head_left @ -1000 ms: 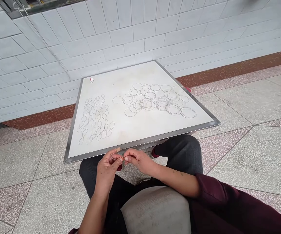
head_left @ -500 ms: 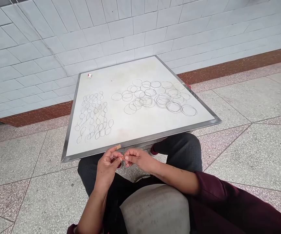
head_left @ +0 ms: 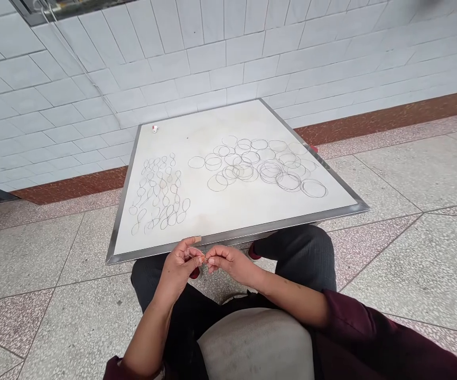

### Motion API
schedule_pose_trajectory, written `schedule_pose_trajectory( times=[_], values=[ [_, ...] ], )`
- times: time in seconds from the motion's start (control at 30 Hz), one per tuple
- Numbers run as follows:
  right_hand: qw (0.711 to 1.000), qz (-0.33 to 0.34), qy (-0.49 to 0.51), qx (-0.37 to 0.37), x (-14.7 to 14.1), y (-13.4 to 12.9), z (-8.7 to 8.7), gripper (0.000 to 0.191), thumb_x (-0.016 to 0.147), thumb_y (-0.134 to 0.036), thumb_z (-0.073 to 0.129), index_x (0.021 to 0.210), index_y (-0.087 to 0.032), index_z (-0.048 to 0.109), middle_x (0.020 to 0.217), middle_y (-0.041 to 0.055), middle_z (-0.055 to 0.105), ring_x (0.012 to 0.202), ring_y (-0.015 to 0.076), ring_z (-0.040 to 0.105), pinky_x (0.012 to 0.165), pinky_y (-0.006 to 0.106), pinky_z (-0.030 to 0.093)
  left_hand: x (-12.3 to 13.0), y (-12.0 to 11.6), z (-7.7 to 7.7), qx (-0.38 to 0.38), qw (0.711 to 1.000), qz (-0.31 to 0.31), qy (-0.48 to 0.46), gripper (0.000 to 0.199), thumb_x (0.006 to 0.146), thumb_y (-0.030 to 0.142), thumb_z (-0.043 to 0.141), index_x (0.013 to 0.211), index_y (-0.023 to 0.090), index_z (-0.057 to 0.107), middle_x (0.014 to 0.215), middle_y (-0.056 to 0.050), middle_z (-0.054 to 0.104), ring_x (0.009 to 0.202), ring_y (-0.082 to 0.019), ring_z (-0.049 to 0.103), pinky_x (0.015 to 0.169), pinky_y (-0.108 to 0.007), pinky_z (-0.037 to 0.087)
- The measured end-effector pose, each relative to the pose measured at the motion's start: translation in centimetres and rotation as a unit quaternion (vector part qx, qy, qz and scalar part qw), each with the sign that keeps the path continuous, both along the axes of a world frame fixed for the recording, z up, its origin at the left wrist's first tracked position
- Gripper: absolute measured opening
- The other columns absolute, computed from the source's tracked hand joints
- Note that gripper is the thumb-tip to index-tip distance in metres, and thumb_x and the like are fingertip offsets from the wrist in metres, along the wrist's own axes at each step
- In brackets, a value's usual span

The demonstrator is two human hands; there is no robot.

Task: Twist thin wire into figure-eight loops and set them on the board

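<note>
Thumb and fingers of my left hand (head_left: 178,269) pinch a thin wire loop (head_left: 190,252) just in front of the table's near edge. My right hand (head_left: 230,262) pinches the same wire close beside the left fingertips, so the hands almost touch. A tan bandage or finger wrap (head_left: 197,239) covers a left fingertip. The exact crossing of the wire is hidden by the fingers. On the white table (head_left: 212,211) lie many round wire rings (head_left: 288,181) at the right and smaller figure-eight wire loops (head_left: 138,221) at the left.
A small white and red object (head_left: 155,129) sits at the table's far left corner. Grey metal trim (head_left: 323,215) edges the tabletop. The tiled wall (head_left: 204,63) stands behind, and my knees (head_left: 311,248) are under the near edge.
The view has tilted and shifted slightly, so the table appears a little lower and further right. Both hands keep their pinch on the wire loop, with only small finger movement.
</note>
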State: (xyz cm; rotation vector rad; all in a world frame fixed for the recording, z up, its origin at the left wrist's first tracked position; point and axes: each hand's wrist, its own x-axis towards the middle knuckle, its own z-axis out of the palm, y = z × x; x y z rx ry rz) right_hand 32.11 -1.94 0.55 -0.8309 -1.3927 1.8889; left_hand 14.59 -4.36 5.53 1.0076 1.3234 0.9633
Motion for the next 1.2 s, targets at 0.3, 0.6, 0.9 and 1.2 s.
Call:
schedule_pose_trajectory(
  times=[0.3,0.6,0.9,1.2],
  values=[
    [0.999,-0.032,0.012,0.002,-0.1,0.5,0.8,0.031,0.081,-0.048,0.067,0.091,-0.018,0.066,0.078,0.0003,0.062,0.073,0.0141,0.056,0.072,0.030,0.043,0.1,0.8,1.2,0.031,0.999,-0.001,0.022,0.053,0.073,0.029,0.076,0.122,0.019,0.059,0.076,0.002,0.066,0.072,-0.015,0.060,0.074,-0.030,0.047],
    [0.999,-0.008,0.031,-0.032,-0.1,0.3,1.3,0.031,0.077,-0.048,0.071,0.081,-0.018,0.064,0.074,-0.0008,0.060,0.070,0.0131,0.052,0.070,0.028,0.041,-0.3,0.4,0.6,0.038,0.999,-0.031,0.022,0.050,0.076,0.029,0.073,0.122,0.020,0.058,0.076,0.002,0.067,0.071,-0.015,0.062,0.073,-0.030,0.047],
    [0.998,-0.026,-0.037,0.032,-0.5,0.6,0.9,0.023,0.081,-0.041,0.066,0.083,-0.019,0.062,0.073,-0.0015,0.058,0.067,0.0127,0.051,0.065,0.027,0.040,-0.1,0.5,0.8,0.055,0.998,-0.002,0.032,0.046,0.076,0.029,0.073,0.119,0.020,0.061,0.075,0.002,0.064,0.070,-0.014,0.060,0.070,-0.027,0.045],
    [0.997,-0.060,-0.026,0.035,-0.8,0.5,1.5,0.023,0.083,-0.042,0.065,0.082,-0.020,0.061,0.076,-0.0019,0.056,0.069,0.0130,0.048,0.065,0.026,0.039,0.2,-0.1,1.1,0.067,0.997,0.021,-0.033,0.048,0.073,0.028,0.077,0.118,0.022,0.064,0.084,0.000,0.069,0.079,-0.015,0.063,0.080,-0.031,0.049]
  ],
)
